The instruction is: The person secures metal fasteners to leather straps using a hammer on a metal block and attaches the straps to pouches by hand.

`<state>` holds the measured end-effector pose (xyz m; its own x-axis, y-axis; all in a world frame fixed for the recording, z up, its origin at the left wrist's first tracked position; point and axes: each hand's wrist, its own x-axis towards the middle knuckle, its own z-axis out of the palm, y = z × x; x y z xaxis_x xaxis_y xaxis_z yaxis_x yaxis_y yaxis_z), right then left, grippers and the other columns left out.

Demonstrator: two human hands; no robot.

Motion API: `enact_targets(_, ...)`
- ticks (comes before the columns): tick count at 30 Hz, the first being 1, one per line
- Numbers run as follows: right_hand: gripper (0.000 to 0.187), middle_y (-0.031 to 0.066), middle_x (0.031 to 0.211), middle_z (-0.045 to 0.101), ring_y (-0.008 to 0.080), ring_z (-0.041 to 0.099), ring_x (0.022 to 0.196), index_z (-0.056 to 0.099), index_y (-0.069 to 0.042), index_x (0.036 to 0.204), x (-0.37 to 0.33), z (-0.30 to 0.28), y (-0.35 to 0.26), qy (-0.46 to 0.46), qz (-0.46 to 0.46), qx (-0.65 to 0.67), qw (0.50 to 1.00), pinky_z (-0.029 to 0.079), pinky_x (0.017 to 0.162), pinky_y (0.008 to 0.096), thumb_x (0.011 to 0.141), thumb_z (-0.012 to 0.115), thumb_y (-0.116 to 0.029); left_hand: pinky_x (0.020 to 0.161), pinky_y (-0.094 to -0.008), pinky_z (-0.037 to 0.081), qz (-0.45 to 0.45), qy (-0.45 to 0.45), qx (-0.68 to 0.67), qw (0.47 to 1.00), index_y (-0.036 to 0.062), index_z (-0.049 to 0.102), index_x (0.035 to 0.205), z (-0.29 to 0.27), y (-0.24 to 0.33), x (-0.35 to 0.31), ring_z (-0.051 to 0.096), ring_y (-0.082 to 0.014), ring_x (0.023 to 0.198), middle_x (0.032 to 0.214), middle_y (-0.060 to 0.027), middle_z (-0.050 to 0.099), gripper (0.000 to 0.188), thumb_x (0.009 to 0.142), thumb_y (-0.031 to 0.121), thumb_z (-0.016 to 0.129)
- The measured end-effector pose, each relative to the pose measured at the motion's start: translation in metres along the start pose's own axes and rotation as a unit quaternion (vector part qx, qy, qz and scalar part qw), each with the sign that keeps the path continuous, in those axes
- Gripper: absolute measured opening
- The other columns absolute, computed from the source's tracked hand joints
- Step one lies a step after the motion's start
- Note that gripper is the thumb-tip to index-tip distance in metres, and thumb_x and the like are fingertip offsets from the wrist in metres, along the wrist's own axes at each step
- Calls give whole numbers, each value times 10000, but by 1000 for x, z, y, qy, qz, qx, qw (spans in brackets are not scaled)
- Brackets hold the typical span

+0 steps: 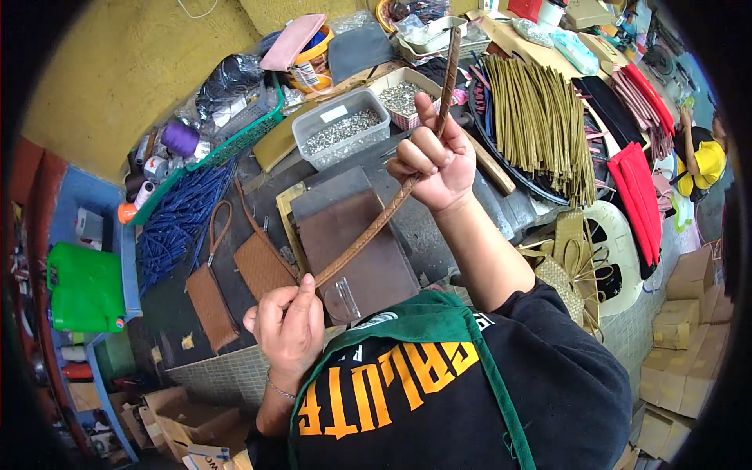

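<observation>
A long brown strap with a braided pattern (364, 236) runs slantwise between my two hands. My left hand (290, 333) pinches its lower end between thumb and finger. Farther up, my right hand (435, 163) is closed around the strap, its index finger raised, and the darker upper end sticks out above the fist. Beneath the strap lie flat dark brown sheets (352, 235) on the black worktable. Two brown woven pouches, one with a wrist loop (211, 307) and another beside it (266, 265), lie left of the sheets.
Clear tub of small metal pieces (341, 129) stands at the back. A bundle of olive straps (540, 117) lies at right, near red folded material (634, 204). Blue cords (184, 219) and a green basket (243, 133) sit left. Another person (699, 157) is at far right.
</observation>
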<state>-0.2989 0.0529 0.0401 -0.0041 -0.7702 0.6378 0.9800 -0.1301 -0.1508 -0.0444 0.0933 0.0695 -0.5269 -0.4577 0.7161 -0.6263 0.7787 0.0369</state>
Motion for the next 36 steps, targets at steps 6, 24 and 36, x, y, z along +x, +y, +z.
enact_targets(6,387,-54,464,257,84,271,480,397,-104,1191,1,1,-2,-17,-10,20,1000,247,543,247,877,284,-298,633,-247,260,1,-8,-24,1000,80,621,909,4,-3,-4,464,-80,647,706,25,489,345,574,5,658)
enact_targets(24,195,16,772,452,212,409,840,471,-126,883,-18,-18,-17,57,-80,14,995,394,727,369,875,358,-285,597,-229,262,14,44,-67,997,84,644,849,24,-6,0,471,-79,624,727,22,489,265,601,1,688)
enact_targets(36,170,114,746,599,161,545,604,502,-43,885,-15,-36,-10,422,-132,-181,878,447,550,257,862,412,-186,499,-231,336,-37,-25,-108,993,58,637,835,50,-10,-10,436,-108,531,707,-30,482,267,612,-89,628)
